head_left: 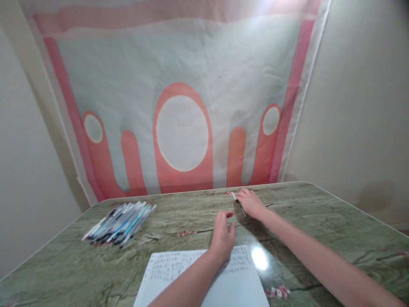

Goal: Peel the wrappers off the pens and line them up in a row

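Observation:
My right hand (251,204) reaches to the far part of the table, its fingers closed on a slim pen (243,210). The pen slants close to the tabletop; its middle is partly covered by my fingers. My left hand (223,233) hovers around the top edge of a paper pad (236,290), with thumb and fingers apart and nothing between them. Rows of handwriting fill the upper part of the page, and my left forearm crosses over it.
A heap of many pens (123,221) lies at the left of the table (179,213), which has a wood-grain cover with printed blossoms. Behind the table's far edge hangs a cloth (185,59) with red and pink shapes. Light glares off the surface beside the pad.

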Tool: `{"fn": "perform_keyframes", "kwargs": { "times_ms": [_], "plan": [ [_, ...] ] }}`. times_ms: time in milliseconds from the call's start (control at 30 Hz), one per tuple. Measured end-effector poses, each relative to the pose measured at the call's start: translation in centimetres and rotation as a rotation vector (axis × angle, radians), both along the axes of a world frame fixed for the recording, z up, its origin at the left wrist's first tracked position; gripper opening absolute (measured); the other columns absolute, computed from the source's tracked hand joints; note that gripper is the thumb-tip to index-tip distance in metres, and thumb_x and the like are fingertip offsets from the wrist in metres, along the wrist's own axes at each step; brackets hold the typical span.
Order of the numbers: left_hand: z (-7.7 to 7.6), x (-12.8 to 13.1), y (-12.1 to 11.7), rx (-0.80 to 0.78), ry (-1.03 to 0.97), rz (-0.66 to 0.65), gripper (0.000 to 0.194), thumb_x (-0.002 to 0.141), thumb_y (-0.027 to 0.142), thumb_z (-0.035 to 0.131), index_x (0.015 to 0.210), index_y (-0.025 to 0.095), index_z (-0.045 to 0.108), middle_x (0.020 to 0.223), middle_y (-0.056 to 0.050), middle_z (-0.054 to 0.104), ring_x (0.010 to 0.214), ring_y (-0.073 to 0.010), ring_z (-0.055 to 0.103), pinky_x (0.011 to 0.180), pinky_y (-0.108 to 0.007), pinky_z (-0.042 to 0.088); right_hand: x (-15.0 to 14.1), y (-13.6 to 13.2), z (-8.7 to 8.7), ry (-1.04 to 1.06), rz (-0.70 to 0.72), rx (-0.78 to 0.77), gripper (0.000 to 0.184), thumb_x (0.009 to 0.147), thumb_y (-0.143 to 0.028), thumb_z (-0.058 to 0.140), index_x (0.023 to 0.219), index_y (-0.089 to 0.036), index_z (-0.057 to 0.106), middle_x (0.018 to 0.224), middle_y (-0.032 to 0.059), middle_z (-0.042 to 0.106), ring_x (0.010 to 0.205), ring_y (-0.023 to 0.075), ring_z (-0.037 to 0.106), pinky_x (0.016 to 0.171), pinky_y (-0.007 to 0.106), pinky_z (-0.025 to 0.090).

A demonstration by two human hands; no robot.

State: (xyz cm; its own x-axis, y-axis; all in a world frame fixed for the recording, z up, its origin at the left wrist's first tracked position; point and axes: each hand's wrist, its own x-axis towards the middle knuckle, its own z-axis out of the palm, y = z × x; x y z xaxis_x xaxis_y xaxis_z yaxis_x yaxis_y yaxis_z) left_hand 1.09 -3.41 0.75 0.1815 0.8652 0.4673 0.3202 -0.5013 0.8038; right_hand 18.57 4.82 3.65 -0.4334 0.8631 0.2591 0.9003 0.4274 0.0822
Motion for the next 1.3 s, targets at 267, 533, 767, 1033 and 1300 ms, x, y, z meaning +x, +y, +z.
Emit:
{"fn": "perform_keyframes", "kwargs": {
  "times_ms": [267, 533, 767, 1033, 1300],
  "plan": [
    [0.2, -0.1, 0.1, -0.01, -0.021, 0.004, 0.027, 0.074, 0.013, 0.045, 0.1, 0.018, 0.048, 0.1, -0.006, 0.051, 0.097, -0.0157, 0.047, 0.084, -0.033, 0.035, 2.1, -0.6, -0.4, 0.093, -0.108, 0.129, 0.024, 0.08, -0.016, 0.041, 0.084, -0.02, 0.065, 0.092, 0.0064, 0.063, 0.096, 0.0198, 0.044, 0.079, 0.028, 0.029],
    [2.0, -1.0, 1.5, 0.002, -0.084, 0.105, 0.027, 0.073, 0.015, 0.047, 0.099, 0.016, 0.048, 0.099, -0.007, 0.053, 0.095, -0.015, 0.049, 0.078, -0.029, 0.038, 1.3, -1.9, -1.3, 0.075, -0.059, 0.101, 0.024, 0.082, -0.021, 0.041, 0.075, -0.02, 0.064, 0.082, 0.0064, 0.063, 0.094, 0.0202, 0.044, 0.078, 0.03, 0.027],
    [5.1, -5.1, 5.1, 0.002, -0.047, 0.271, 0.026, 0.072, 0.018, 0.047, 0.099, 0.014, 0.048, 0.099, -0.008, 0.055, 0.09, -0.0139, 0.052, 0.076, -0.027, 0.041, 1.0, -2.0, -1.2, 0.021, -0.081, 0.079, 0.023, 0.083, -0.018, 0.038, 0.084, -0.019, 0.062, 0.089, 0.0088, 0.061, 0.096, 0.0196, 0.043, 0.08, 0.029, 0.026],
    [5.9, -14.8, 7.5, -0.299, 0.918, 0.609, 0.025, 0.071, 0.024, 0.049, 0.09, 0.013, 0.06, 0.097, -0.015, 0.058, 0.092, -0.0248, 0.055, 0.075, -0.034, 0.042, 1.3, -1.9, -1.8, 0.045, -0.065, 0.184, 0.022, 0.083, -0.019, 0.04, 0.086, -0.02, 0.061, 0.09, 0.0074, 0.06, 0.097, 0.0202, 0.043, 0.077, 0.03, 0.028],
    [6.4, -21.9, 7.0, -0.402, 1.024, 0.919, 0.034, 0.075, 0.011, 0.033, 0.095, 0.005, 0.06, 0.101, -0.022, 0.055, 0.096, -0.0279, 0.052, 0.074, -0.035, 0.042, 0.6, -2.1, -1.8, 0.183, 0.065, 0.284, 0.023, 0.08, -0.015, 0.04, 0.086, -0.018, 0.062, 0.09, 0.0076, 0.059, 0.096, 0.021, 0.044, 0.083, 0.032, 0.029]
  ]
}}
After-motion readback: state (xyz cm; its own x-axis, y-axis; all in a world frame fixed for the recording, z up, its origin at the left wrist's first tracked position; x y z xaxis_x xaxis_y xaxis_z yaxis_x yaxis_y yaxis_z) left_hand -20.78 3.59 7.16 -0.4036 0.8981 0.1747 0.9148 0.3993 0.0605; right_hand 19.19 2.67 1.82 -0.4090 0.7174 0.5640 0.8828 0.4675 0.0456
